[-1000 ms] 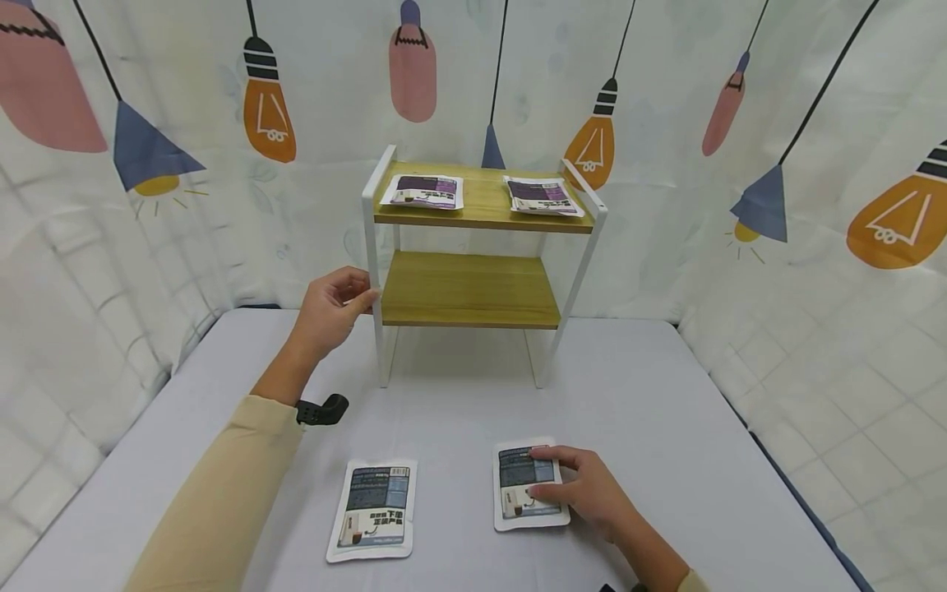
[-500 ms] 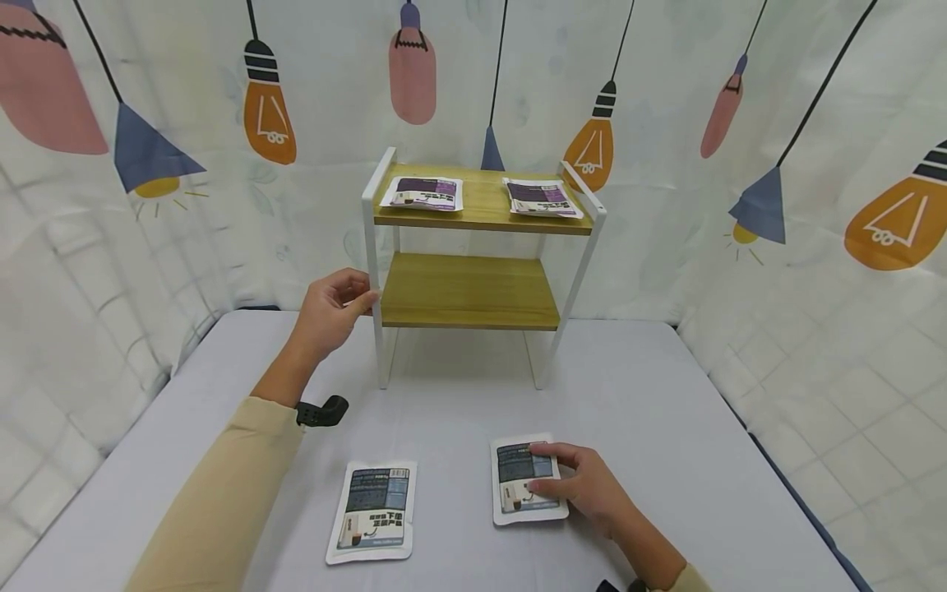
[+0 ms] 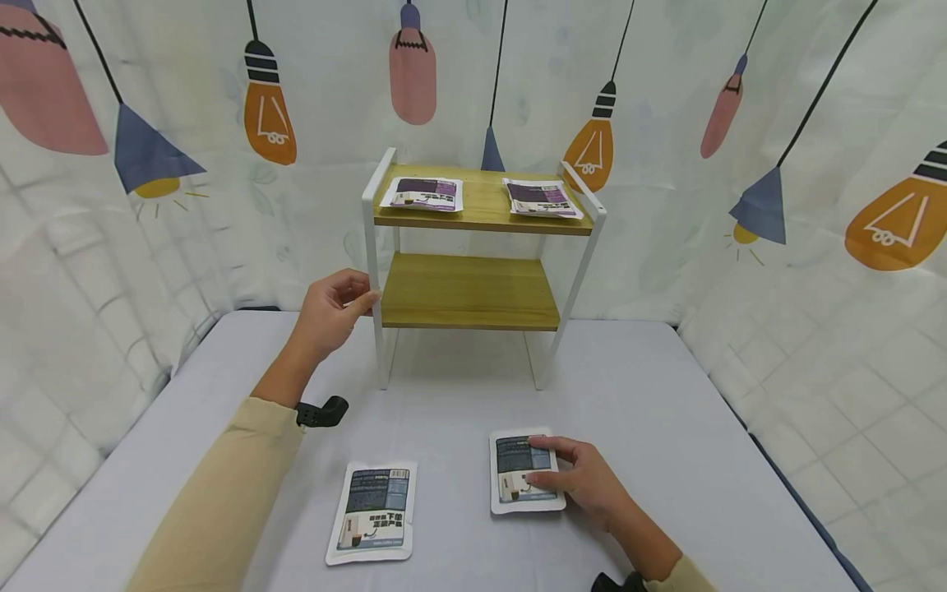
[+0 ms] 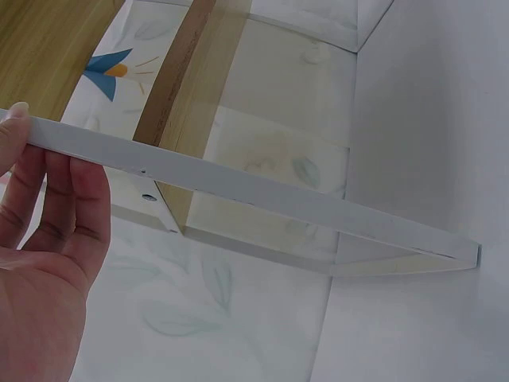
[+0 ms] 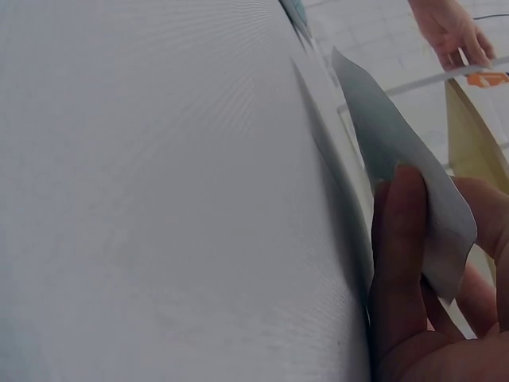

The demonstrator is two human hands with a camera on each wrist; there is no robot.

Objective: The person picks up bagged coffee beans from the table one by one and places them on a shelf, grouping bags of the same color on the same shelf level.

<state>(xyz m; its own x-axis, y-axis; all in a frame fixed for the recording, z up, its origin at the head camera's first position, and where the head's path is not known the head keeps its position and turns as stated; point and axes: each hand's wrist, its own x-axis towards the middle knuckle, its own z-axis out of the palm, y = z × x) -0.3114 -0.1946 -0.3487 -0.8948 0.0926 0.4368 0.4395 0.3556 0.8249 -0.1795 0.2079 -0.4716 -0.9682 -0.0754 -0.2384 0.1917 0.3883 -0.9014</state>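
My left hand (image 3: 333,311) pinches the white left upright (image 3: 374,247) of a two-tier shelf (image 3: 469,292); in the left wrist view, the thumb and fingers lie on either side of that upright (image 4: 262,189). At the front right, my right hand (image 3: 589,478) grips a flat white-edged pouch (image 3: 512,474) with a dark blue label. The right wrist view has the pouch (image 5: 390,119) tilted off the cloth, fingers (image 5: 406,231) curled round its edge. A matching pouch (image 3: 373,510) lies flat on the table to its left.
Two purple-labelled packets, one left (image 3: 423,194) and one right (image 3: 543,199), lie on the upper wooden board. A white cloth covers the table (image 3: 444,411). Behind it hangs a light curtain (image 3: 333,99) printed with lamps.
My right hand has moved slightly away from me with the pouch in its grip. The left hand, the shelf and the other pouch stay where they were.
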